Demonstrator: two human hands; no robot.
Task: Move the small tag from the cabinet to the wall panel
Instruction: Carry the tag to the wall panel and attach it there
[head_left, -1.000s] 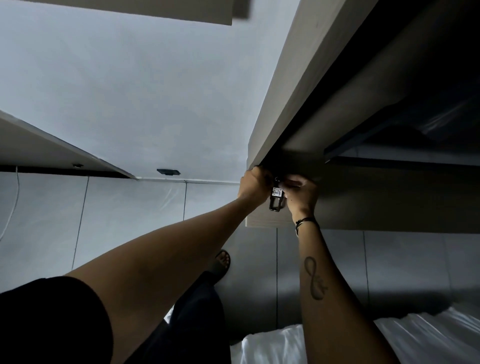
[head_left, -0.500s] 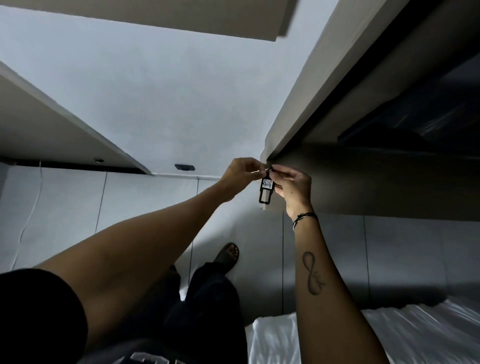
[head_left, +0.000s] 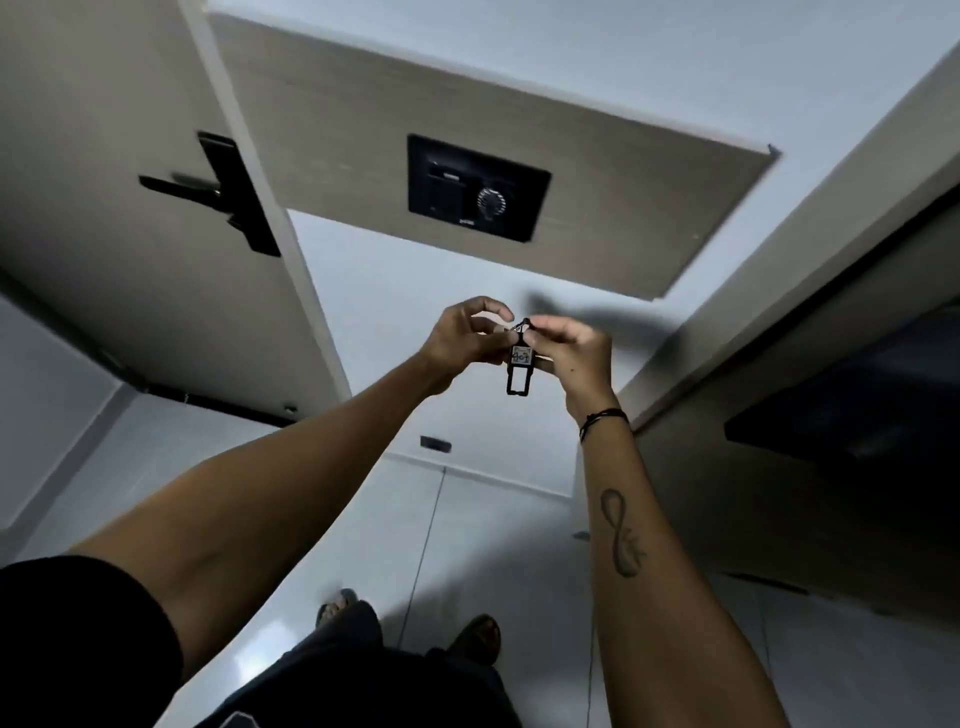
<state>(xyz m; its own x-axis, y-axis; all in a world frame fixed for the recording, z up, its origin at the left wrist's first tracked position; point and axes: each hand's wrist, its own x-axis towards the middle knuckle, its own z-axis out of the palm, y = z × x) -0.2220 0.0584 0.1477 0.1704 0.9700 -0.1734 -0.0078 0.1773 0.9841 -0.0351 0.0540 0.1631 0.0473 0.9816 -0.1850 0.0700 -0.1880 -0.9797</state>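
Observation:
A small black tag (head_left: 520, 365) with a white numbered label hangs between my two hands at the middle of the view. My left hand (head_left: 465, 338) pinches its ring from the left and my right hand (head_left: 574, 351) pinches its top from the right. Above them a wooden wall panel (head_left: 623, 171) carries a black switch plate (head_left: 478, 188) with a slot and a round dial. The cabinet (head_left: 831, 322) stands at the right, its inside dark.
A door (head_left: 130, 260) with a black lever handle (head_left: 218, 192) is at the left. A white wall lies behind my hands. Below are the pale tiled floor (head_left: 467, 545), my feet in sandals (head_left: 478, 631) and my dark trousers.
Both hands have come away from the cabinet's edge with the tag and moved left. The view has swung up, bringing the wall panel and door into sight.

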